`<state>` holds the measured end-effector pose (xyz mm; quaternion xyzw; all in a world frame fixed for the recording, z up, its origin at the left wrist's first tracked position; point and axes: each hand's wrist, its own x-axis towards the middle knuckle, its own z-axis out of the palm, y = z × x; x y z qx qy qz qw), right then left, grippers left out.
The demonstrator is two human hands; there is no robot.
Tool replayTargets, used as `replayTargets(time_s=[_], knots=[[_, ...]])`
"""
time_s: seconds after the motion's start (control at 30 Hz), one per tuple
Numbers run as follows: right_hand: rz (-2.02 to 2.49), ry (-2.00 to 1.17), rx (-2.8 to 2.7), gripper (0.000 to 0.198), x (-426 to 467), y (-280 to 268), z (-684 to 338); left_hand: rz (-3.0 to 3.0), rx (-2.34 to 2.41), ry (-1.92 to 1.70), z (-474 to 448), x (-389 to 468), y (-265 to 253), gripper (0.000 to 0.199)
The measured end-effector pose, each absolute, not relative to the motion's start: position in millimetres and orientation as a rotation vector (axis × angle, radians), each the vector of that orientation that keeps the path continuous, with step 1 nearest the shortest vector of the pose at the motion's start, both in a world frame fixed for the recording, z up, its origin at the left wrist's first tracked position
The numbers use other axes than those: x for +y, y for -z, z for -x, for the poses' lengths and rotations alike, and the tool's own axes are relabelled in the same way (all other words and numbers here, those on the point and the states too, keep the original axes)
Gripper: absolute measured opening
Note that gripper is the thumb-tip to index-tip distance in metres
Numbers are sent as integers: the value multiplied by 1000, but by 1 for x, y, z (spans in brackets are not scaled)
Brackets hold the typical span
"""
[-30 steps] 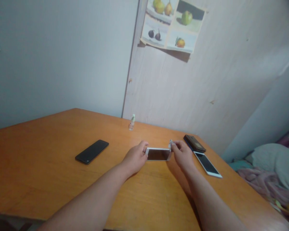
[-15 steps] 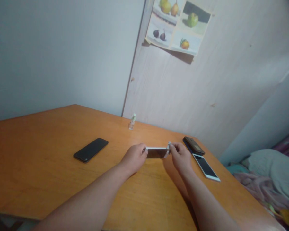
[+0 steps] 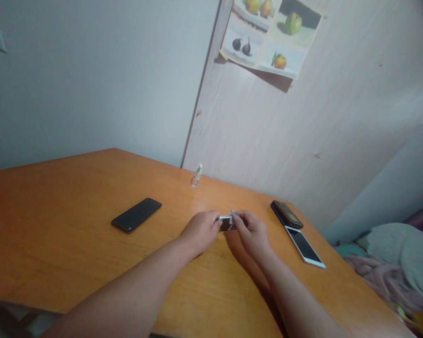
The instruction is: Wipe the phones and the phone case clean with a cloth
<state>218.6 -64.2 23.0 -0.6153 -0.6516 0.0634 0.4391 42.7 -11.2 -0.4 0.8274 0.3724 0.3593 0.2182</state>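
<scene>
My left hand (image 3: 201, 230) grips the left end of a smartphone (image 3: 225, 225), held sideways just above the table with its dark screen towards me. Between the fingers and thumb of my right hand (image 3: 252, 230), a small whitish piece of tissue or cloth (image 3: 231, 218) is pinched. It lies against the phone's screen and upper edge, near the middle. My right fingers cover the phone's right end. Whether the tissue is paper or fabric is too small to tell.
On the wooden table (image 3: 74, 225) lies a black phone (image 3: 137, 215) to the left. A small clear bottle (image 3: 197, 176) stands near the back edge. To the right are a brown wallet-like case (image 3: 287, 214) and a white phone (image 3: 305, 247). Bedding (image 3: 391, 253) is beyond the right edge.
My right hand has slid left along the phone with the tissue, from its right end towards the middle. The left hand keeps its hold. The view has shifted slightly.
</scene>
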Motion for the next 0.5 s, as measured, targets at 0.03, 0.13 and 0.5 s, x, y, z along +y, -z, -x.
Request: replayTargets(time_s=[0.03,0.13,0.5], knots=[[1571,-140,-1583,28,-63,-24,-225,-2294,1029,-993,-43,-11,0,21],[1700,-84,-1425,29,-60,-26,-253,-2313,1017,-982,-43,-12,-1,21],[1409,-152,-1755,25,-70,-21,-202,-2304,928,-1016,-45,-18,-3,20]])
